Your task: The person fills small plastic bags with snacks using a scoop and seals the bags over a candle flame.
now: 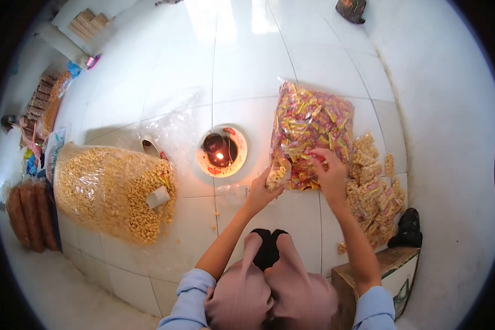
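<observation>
My left hand point(262, 193) is closed around a small clear plastic bag of pale yellow puffed snacks point(276, 177). My right hand point(332, 175) is over the near side of a large clear bag point(313, 118) full of small red and yellow packets. Its fingertips pinch what looks like one small red packet point(318, 157). Between the big bags, a pale plate point(243, 147) with red marks holds dark liquid and a small burning flame point(220, 156). Filled snack bags point(371, 192) lie heaped to the right of my right hand.
A large open bag of puffed snacks point(96, 179) lies on the left, with a white scoop-like piece point(158, 197) on its contents. A wooden box point(393, 258) with a dark object point(408, 228) stands near the right wall. Long brown packs point(32, 215) stand far left.
</observation>
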The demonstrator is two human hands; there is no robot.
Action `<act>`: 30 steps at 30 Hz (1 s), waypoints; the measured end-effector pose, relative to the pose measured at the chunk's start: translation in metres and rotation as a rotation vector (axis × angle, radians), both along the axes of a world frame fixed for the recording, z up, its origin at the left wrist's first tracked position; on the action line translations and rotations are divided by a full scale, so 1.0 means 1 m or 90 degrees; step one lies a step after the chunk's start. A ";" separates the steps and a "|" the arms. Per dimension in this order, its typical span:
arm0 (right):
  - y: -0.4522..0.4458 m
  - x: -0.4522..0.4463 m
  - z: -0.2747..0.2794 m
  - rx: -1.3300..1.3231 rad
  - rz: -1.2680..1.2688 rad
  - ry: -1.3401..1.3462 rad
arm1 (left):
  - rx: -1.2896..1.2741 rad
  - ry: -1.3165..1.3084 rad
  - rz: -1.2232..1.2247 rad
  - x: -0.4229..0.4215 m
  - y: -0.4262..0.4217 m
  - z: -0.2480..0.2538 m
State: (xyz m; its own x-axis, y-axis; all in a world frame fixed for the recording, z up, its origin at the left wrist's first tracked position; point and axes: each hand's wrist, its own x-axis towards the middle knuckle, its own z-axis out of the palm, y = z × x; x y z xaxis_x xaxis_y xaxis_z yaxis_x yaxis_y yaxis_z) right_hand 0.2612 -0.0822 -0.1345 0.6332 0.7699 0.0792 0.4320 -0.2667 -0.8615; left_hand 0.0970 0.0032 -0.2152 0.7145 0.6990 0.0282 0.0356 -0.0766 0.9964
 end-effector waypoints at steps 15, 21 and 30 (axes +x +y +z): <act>-0.049 -0.084 0.272 0.230 0.281 -0.381 | 0.289 -0.014 -0.076 -0.055 -0.017 0.240; -0.048 -0.107 0.268 0.263 0.287 -0.378 | 0.270 -0.042 -0.051 -0.071 -0.034 0.236; -0.039 -0.110 0.262 0.200 0.342 -0.490 | 0.281 -0.054 -0.018 -0.078 -0.038 0.225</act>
